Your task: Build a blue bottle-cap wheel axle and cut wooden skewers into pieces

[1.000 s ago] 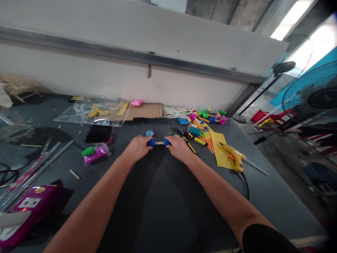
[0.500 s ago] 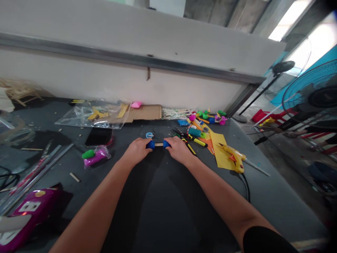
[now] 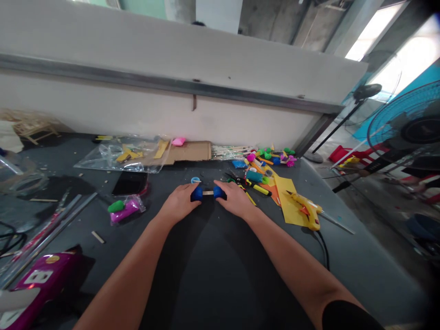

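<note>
My left hand [image 3: 178,204] and my right hand [image 3: 232,203] rest on the dark grey table [image 3: 220,284], facing each other. The left hand grips a blue clay ball [image 3: 196,194], and the right hand grips a second blue clay ball [image 3: 220,193]. A short wooden stick [image 3: 208,193] joins the two balls, and its ends are hidden inside them. A small light-blue ring [image 3: 195,180] lies just beyond the left hand. Black-handled scissors [image 3: 234,177] lie just beyond the right hand.
To the right lie a yellow hot glue gun [image 3: 307,211] on yellow paper [image 3: 288,201] and scattered colored clay pieces. At the back are a clear plastic bag [image 3: 120,158] and cardboard [image 3: 189,152]. A magenta car body [image 3: 44,270] sits front left, beside metal rods [image 3: 48,227].
Both hands still hold the blue balls and stick, lying slightly lower in the picture. The whole scene has shifted with my head, and the view has levelled a little.
</note>
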A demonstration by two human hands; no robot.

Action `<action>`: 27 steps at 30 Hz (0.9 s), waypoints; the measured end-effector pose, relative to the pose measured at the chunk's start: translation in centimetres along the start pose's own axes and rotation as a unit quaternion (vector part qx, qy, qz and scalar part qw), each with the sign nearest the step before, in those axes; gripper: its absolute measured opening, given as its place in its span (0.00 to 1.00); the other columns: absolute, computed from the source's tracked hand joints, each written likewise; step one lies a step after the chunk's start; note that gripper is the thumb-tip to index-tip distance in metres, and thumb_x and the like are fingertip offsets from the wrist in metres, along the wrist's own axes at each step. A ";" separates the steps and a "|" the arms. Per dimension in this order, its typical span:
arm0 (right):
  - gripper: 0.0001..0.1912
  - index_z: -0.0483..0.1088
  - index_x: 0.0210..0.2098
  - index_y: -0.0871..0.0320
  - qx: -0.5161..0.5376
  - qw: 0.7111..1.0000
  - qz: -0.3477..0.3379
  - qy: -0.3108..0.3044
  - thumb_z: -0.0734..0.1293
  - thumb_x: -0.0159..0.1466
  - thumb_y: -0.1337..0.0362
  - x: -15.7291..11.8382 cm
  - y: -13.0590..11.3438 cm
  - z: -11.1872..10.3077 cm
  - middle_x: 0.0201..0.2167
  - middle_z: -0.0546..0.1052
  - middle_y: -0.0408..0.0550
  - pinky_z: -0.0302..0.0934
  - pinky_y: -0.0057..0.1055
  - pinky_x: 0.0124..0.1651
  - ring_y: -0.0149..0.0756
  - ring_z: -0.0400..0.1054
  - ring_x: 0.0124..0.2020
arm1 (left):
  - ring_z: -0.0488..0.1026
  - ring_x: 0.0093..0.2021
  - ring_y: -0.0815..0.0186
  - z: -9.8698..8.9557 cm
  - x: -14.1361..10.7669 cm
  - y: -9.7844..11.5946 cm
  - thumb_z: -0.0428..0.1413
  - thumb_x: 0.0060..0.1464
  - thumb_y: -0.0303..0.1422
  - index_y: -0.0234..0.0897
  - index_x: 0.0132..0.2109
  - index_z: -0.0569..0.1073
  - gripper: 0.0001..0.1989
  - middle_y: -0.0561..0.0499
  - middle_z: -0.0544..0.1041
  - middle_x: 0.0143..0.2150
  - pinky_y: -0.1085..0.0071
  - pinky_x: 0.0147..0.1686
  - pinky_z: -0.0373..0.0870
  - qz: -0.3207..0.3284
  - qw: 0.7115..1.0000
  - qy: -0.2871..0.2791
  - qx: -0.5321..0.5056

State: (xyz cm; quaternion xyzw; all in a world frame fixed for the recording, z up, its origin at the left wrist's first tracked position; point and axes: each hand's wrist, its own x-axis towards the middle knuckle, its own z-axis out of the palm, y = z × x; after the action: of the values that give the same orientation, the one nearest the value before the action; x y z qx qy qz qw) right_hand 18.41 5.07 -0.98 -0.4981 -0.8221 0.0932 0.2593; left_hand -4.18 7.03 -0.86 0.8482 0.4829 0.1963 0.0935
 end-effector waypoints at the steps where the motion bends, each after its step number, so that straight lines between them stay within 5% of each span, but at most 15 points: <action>1: 0.32 0.58 0.59 0.55 0.005 1.000 0.008 0.003 0.68 0.56 0.66 0.0 0.0 0.0 0.53 0.69 0.52 0.56 0.41 0.56 0.42 0.61 0.53 | 0.66 0.55 0.55 -0.2 0.0 0.1 0.58 0.48 0.35 0.36 0.58 0.64 0.29 0.43 0.70 0.55 0.59 0.56 0.60 -0.003 1.000 0.006 -0.004; 15: 0.20 0.68 0.49 0.58 0.062 0.997 0.037 0.025 0.68 0.56 0.66 0.3 0.2 -0.2 0.44 0.73 0.52 0.60 0.37 0.50 0.39 0.66 0.46 | 0.73 0.46 0.62 0.0 -0.1 -0.2 0.57 0.50 0.35 0.40 0.50 0.71 0.18 0.50 0.75 0.47 0.66 0.49 0.68 -0.038 0.989 0.055 -0.130; 27: 0.20 0.68 0.49 0.57 0.041 0.998 0.052 -0.012 0.69 0.56 0.66 0.3 -0.1 -0.7 0.42 0.73 0.51 0.59 0.36 0.49 0.38 0.66 0.44 | 0.70 0.51 0.60 0.0 -0.1 -0.2 0.57 0.51 0.35 0.41 0.52 0.70 0.20 0.48 0.75 0.51 0.62 0.52 0.64 -0.032 0.996 0.025 -0.073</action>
State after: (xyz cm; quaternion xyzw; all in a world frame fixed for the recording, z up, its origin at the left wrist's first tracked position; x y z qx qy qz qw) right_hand 18.57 5.20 -0.29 -0.5280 -0.7938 0.1462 0.2641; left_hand -4.36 7.01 -0.95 0.8177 0.4968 0.2496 0.1494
